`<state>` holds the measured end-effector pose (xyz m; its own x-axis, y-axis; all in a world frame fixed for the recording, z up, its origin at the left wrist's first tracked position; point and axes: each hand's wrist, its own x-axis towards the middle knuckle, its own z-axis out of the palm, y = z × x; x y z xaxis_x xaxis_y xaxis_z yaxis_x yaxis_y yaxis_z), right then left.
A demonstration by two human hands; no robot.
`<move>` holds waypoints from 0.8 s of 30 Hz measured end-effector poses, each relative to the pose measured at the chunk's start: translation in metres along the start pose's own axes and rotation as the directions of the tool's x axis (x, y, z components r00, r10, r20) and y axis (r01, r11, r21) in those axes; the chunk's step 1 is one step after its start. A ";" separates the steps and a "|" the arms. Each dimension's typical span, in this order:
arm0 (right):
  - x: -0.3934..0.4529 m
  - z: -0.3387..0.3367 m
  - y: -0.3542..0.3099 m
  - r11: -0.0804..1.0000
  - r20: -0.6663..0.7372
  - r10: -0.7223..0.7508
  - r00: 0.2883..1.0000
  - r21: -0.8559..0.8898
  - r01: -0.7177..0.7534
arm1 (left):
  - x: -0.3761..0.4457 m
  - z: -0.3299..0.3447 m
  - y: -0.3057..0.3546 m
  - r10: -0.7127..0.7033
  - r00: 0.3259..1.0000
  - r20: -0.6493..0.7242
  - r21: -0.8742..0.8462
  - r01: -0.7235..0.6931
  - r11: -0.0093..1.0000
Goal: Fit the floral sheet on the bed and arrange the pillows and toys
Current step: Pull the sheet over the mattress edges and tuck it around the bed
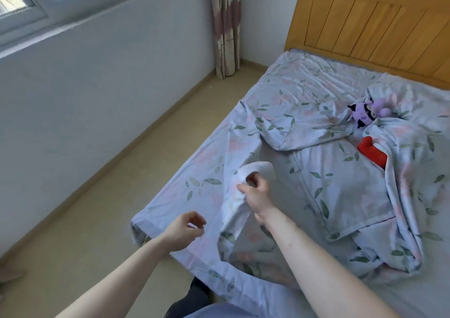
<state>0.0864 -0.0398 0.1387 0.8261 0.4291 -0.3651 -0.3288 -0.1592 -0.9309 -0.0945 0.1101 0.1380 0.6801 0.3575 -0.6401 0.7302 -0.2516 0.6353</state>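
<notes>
While the right hand [257, 193] pinches a raised fold of the pale blue cotton sheet printed with green leaves and pink flowers [202, 196], its fingers are curled tight around the cloth, which peaks in a white loop just above the knuckles. That floral sheet lies spread over the bed, smooth along the near left edge and hanging a little over the near left corner, but bunched into loose ridges across the middle and right. A flat rectangular pillow in matching floral fabric [341, 191] rests on the bed to the right of the gripping hand, partly wrapped by the rumpled cloth.

The left hand [185, 230] hovers over the near left part of the bed, apart from the fabric, with fingers loosely bent and narrow, holding nothing.

Farther toward the head of the bed sit 2 toys: a small purple plush figure with black horns [367, 113], nested in the folds, and a red plush toy [372, 153] half hidden under a fold just below it. Behind them stands the orange slatted wooden headboard [365, 25]. A patterned beige and mauve curtain [225, 25] hangs in the room corner, and a grey-framed window [36, 8] fills the upper left.
</notes>
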 end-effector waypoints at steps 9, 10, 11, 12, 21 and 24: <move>-0.055 0.029 -0.036 0.787 0.513 -0.047 0.857 -0.510 0.348 | 0.010 -0.058 0.102 0.106 0.984 -0.141 -0.480 -0.162 0.862; -0.060 0.030 -0.039 0.773 0.540 -0.014 0.841 -0.528 0.352 | 0.015 -0.058 0.111 0.097 0.990 -0.099 -0.354 -0.127 0.927; -0.062 0.029 -0.039 0.763 0.560 0.012 0.828 -0.540 0.354 | 0.020 -0.056 0.118 0.073 0.996 -0.059 -0.188 -0.083 0.979; -0.064 0.028 -0.038 0.752 0.577 0.027 0.816 -0.550 0.364 | 0.025 -0.053 0.120 0.020 1.000 -0.019 -0.013 -0.020 1.000; -0.075 0.005 -0.013 0.761 0.568 -0.002 0.823 -0.533 0.370 | 0.047 -0.034 0.094 -0.081 0.993 0.084 0.153 0.068 0.986; -0.072 -0.001 0.003 0.809 0.440 -0.109 0.892 -0.482 0.337 | 0.044 -0.036 0.085 0.000 0.998 -0.056 -0.250 -0.014 0.968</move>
<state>0.0263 -0.0724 0.1623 0.5713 0.7908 -0.2199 0.2329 -0.4131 -0.8804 -0.0045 0.1369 0.1795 0.6754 0.4071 -0.6148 0.6808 -0.0238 0.7321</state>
